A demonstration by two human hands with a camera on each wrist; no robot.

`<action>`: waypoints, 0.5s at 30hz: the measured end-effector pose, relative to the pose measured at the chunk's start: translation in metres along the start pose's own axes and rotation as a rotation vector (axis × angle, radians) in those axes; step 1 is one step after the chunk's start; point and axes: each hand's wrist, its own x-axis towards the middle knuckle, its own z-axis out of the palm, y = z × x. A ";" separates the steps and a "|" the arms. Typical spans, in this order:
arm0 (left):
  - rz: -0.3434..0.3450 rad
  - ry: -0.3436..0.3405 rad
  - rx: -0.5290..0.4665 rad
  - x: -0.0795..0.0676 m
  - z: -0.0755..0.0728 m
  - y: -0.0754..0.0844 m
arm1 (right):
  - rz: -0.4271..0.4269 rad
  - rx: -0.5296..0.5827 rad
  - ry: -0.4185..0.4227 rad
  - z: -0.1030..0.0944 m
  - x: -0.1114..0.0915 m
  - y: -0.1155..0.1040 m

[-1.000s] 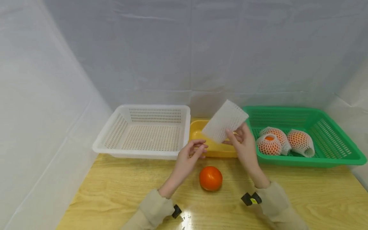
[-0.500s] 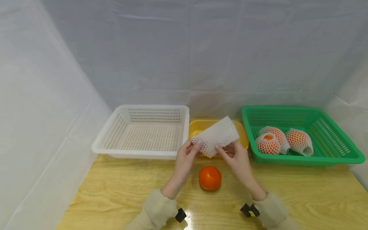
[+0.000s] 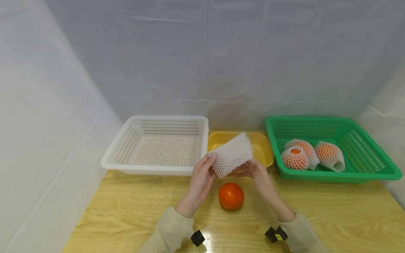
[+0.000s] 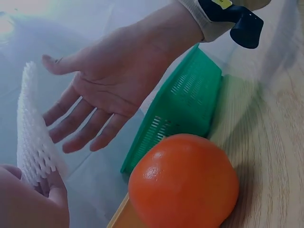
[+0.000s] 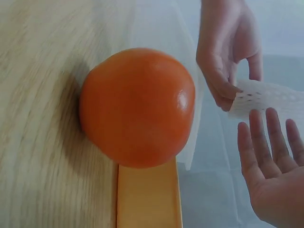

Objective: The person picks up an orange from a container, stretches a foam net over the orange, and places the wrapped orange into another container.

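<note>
My left hand (image 3: 200,180) pinches one end of a white foam net sleeve (image 3: 232,153), which is held up over the front of the yellow tray. In the left wrist view my right hand (image 4: 118,80) has its fingers spread and relaxed, fingertips close beside the foam net. The right wrist view shows the left thumb and fingers gripping the net's edge (image 5: 266,99). A shiny orange-red tomato (image 3: 231,196) sits on the wooden table, below and between both hands, touched by neither.
A white perforated basket (image 3: 155,170) stands at left and a yellow tray (image 3: 264,151) in the middle. The green basket (image 3: 373,165) at right holds several net-wrapped fruits (image 3: 329,154). White sheeting (image 3: 205,52) hangs behind the wooden table (image 3: 126,203).
The right hand brought the foam net down and left to the left hand, which took hold of its end. The right fingers have since let go and opened. The tomato stays put.
</note>
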 end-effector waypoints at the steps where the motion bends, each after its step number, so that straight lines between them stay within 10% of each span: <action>1: -0.010 -0.005 -0.020 0.000 0.000 0.000 | -0.013 0.057 -0.022 -0.001 0.000 0.000; 9: -0.104 -0.161 0.048 -0.004 0.003 -0.004 | 0.212 -0.121 0.080 0.005 -0.002 -0.010; 15: -0.148 -0.246 0.132 -0.007 0.005 -0.010 | 0.402 -0.049 -0.037 0.006 0.000 -0.014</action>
